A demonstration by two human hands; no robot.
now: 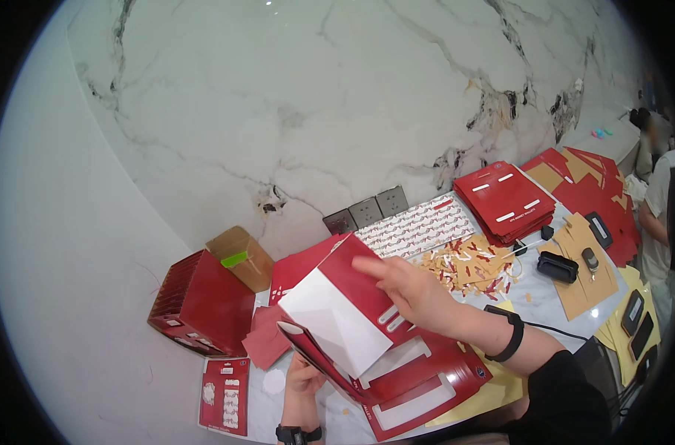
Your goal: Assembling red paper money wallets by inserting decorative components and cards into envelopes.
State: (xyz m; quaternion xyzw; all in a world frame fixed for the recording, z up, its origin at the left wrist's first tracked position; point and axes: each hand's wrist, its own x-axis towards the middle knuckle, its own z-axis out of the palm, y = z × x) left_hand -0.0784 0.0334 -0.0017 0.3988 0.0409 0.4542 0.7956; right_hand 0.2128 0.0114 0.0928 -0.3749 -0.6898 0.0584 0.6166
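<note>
A red printed cardboard piece with a white inner face (330,315) is raised and partly folded in front of me. My left hand (302,376) grips its lower left edge, fingers closed on it and partly hidden. My right hand (410,291) lies over its red upper panel with fingers stretched out to the left; whether they press on it I cannot tell. Below, a flat red cardboard sheet (420,382) with white-edged slots lies on the table, the raised piece overlapping its left part.
At left stand a red box (211,304) packed with upright pieces and a brown carton (241,256). Cut-out scraps (471,267) lie heaped beside a patterned sheet (419,226). Farther right are a stack of red folders (504,200), a black case (558,267), phones and a person (660,200).
</note>
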